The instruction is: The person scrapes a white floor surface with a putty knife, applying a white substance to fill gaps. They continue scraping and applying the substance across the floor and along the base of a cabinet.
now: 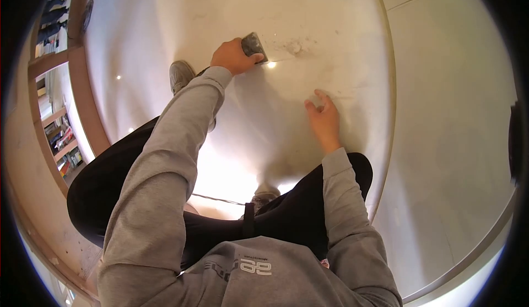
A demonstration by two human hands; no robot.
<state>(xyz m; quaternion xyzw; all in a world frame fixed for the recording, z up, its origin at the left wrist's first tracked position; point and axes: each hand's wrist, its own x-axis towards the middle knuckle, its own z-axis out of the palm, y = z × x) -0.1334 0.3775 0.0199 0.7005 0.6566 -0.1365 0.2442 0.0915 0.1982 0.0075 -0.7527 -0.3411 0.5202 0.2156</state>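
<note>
A broad, pale, glossy, smooth surface spreads beneath the fingers of both hands, the left hand closed around one side of a dark grey, flat, rectangular block with its thumb bent over the near end, and the right hand empty, thumb and forefinger parted and the rest loosely curled; whether it touches the surface I cannot tell. Whitish, crumbly residue lies between the two hands' fingers, just beyond the block.
</note>
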